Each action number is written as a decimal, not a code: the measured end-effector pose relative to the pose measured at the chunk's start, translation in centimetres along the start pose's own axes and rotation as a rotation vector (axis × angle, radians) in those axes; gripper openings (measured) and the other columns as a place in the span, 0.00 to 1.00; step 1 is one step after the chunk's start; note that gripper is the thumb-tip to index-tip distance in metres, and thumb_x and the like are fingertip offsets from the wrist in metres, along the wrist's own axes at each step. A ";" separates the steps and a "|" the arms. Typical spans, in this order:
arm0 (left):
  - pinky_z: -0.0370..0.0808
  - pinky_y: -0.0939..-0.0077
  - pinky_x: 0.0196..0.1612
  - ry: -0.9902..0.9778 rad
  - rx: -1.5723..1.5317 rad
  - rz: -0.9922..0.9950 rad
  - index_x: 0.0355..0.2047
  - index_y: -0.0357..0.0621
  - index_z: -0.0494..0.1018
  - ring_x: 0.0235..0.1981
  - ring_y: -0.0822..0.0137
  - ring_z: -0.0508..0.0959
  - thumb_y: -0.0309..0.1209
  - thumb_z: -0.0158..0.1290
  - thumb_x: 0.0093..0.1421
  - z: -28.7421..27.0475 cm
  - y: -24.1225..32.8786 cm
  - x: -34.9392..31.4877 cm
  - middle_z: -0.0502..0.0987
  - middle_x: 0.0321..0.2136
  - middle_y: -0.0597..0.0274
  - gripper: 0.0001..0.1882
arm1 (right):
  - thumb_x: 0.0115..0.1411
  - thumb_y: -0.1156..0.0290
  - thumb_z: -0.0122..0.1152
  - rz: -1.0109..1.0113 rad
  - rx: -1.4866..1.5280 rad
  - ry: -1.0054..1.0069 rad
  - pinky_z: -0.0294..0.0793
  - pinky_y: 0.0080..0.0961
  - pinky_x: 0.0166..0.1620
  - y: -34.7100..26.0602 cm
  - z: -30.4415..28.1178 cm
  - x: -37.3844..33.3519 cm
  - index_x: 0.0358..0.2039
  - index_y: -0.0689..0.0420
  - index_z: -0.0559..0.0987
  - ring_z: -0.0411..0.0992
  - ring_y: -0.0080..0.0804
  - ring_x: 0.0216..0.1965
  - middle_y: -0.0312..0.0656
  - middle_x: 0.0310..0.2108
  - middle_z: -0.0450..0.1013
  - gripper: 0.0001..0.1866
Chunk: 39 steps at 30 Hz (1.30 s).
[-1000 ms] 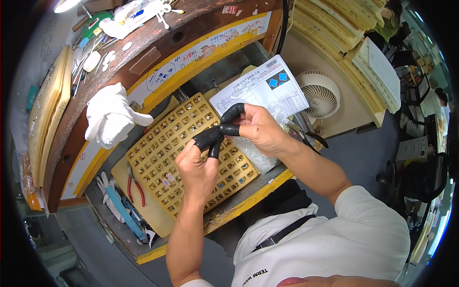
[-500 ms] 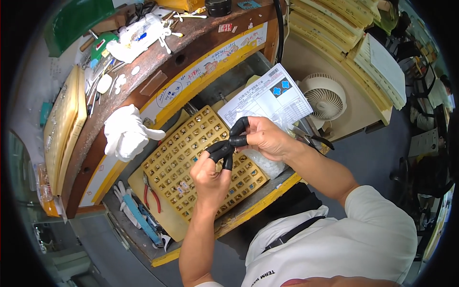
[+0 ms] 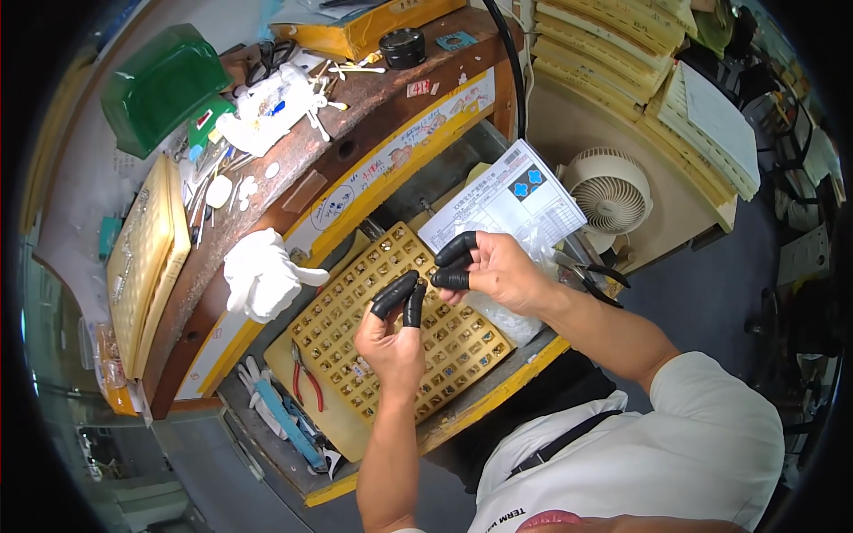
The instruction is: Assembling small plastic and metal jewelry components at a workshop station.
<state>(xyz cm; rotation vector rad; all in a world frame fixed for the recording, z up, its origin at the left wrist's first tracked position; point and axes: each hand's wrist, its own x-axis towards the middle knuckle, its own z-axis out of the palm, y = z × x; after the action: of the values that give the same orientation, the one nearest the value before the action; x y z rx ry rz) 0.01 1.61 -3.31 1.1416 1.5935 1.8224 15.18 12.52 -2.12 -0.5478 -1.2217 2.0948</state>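
Both my hands hover over a yellow tray (image 3: 487,348) whose many square compartments hold small shiny pieces, some with blue. Black finger cots cover the thumb and index finger of each. My left hand (image 3: 391,342) pinches its fingertips together around something too small to make out. Just to its right, my right hand (image 3: 499,277) also has thumb and index finger closed at the tips; whatever lies between them is hidden. A narrow gap separates the two pairs of fingertips. On the tray's left side lie red-handled pliers (image 3: 308,380).
A printed sheet (image 3: 480,206) and a clear plastic bag (image 3: 520,324) lie beside the tray in the drawer. Black-handled pliers (image 3: 593,277) rest at right, near a fan (image 3: 611,197). A white glove (image 3: 267,275) hangs at the bench edge; swabs and tools clutter the bench top.
My fingertips, which were touching over the tray, have drawn slightly apart. The whole view has shifted, so the bench and tray appear lower and farther right.
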 end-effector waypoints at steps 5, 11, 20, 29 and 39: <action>0.77 0.73 0.50 0.003 -0.006 0.094 0.41 0.31 0.79 0.44 0.66 0.81 0.11 0.57 0.55 0.4 0.7 -0.2 0.82 0.41 0.53 0.13 | 0.61 0.79 0.65 -0.054 -0.008 -0.021 0.83 0.24 0.36 0.1 0.3 -0.4 0.37 0.65 0.76 0.80 0.29 0.32 0.45 0.31 0.79 0.07; 0.77 0.73 0.49 0.019 0.074 0.219 0.40 0.32 0.80 0.42 0.63 0.82 0.10 0.58 0.52 0.5 1.5 -0.5 0.83 0.40 0.52 0.14 | 0.62 0.80 0.63 -0.028 0.067 -0.073 0.83 0.26 0.40 -0.1 0.3 -0.4 0.41 0.66 0.79 0.81 0.30 0.34 0.46 0.32 0.80 0.07; 0.77 0.73 0.47 0.010 0.135 0.290 0.39 0.31 0.80 0.40 0.62 0.83 0.10 0.59 0.51 0.4 2.0 -0.4 0.83 0.38 0.51 0.14 | 0.63 0.82 0.59 -0.017 0.045 -0.117 0.84 0.28 0.44 -0.4 0.3 -0.6 0.42 0.68 0.77 0.81 0.33 0.38 0.49 0.35 0.79 0.08; 0.77 0.73 0.47 -0.004 0.171 0.281 0.38 0.31 0.80 0.41 0.62 0.83 0.10 0.59 0.52 0.4 2.4 -0.3 0.83 0.39 0.51 0.13 | 0.62 0.83 0.59 -0.037 0.005 -0.115 0.82 0.26 0.44 -0.4 0.2 -0.7 0.43 0.66 0.78 0.80 0.31 0.37 0.46 0.35 0.79 0.09; 0.77 0.74 0.48 -0.016 0.125 0.240 0.40 0.32 0.80 0.41 0.64 0.83 0.09 0.58 0.51 0.2 2.1 -0.4 0.83 0.39 0.52 0.16 | 0.61 0.83 0.60 -0.068 -0.032 -0.101 0.82 0.24 0.42 -0.3 0.4 -0.6 0.41 0.66 0.80 0.80 0.27 0.34 0.46 0.33 0.80 0.08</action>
<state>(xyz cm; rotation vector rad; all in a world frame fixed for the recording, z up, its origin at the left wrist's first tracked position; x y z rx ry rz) 0.80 0.97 -1.38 1.4554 1.6405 1.8755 15.45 11.99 -1.67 -0.4127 -1.3144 2.0705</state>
